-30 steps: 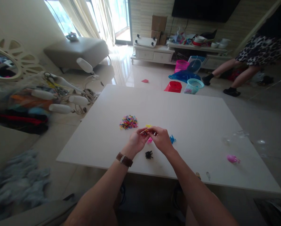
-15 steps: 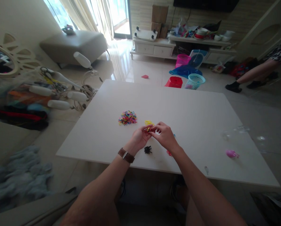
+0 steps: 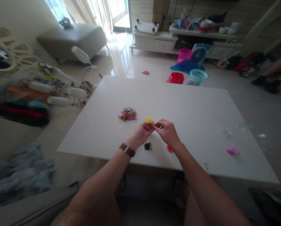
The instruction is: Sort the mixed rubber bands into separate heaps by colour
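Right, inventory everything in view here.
Flat rectangular table: 1, white, foreground
Multicoloured loose pile: 1, mixed, table's left
Small yellow pile: 1, yellow, mid-table
Small black pile: 1, black, near edge
Small red pile: 1, red, near edge
Glossy rounded object: 1, pink, table's right
Clear object: 1, transparent, near edge
Mesh baskets: 2, pink and turquoise, floor
Plastic bucket: 1, red, floor
Padded bench: 1, grey, upper left
Background clutter: uncounted, mixed, far wall
Other person's shoes: 2, black, right
Left hand: 1, bare, mid-table
Right hand: 1, bare, mid-table
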Motion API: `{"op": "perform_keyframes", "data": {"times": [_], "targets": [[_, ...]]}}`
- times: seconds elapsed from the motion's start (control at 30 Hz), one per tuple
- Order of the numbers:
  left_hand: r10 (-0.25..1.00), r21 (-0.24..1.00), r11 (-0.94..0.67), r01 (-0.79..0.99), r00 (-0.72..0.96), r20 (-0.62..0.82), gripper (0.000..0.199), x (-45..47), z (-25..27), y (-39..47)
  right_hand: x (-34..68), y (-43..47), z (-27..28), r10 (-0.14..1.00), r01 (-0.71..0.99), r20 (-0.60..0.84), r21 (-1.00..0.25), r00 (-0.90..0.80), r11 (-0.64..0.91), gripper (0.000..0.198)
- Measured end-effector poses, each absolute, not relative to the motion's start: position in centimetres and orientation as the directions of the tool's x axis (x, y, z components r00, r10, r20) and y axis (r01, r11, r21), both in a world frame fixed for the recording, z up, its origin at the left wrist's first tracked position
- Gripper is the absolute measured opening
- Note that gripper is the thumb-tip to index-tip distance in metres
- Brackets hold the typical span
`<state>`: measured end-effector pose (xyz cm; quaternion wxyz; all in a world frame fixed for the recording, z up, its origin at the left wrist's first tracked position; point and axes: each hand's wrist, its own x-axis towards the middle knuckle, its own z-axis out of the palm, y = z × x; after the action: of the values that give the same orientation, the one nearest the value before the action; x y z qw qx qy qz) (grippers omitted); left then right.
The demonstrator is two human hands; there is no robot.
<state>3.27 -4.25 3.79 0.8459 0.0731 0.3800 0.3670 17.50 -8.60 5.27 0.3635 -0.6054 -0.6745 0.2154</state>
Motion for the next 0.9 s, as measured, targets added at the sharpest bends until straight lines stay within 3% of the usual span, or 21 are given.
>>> {"op": "perform_keyframes", "data": {"times": [0.43, 0.77, 0.9], "targets": [[0.712, 0.475, 0.692, -0.544, 0.406, -0.573, 0.015, 3.5, 3.5, -4.9, 17.9, -8.9, 5.9, 0.982, 0.62, 0.187, -0.772, 0.012, 0.139, 0.011], [0.731, 0.537, 0.681, -0.498, 0.415, -0.542, 0.018, 3.3, 3.0, -4.9, 18.7, -9.0, 6.3, 0.953, 0.624, 0.278, -0.768, 0.12, 0.146, 0.01], [0.741, 0.552, 0.667, -0.5, 0.366, -0.563, 0.015, 3.3, 3.1, -4.9, 21.0, -9.3, 6.2, 0.981, 0.668, 0.15, -0.744, 0.126, 0.028, 0.006]]}}
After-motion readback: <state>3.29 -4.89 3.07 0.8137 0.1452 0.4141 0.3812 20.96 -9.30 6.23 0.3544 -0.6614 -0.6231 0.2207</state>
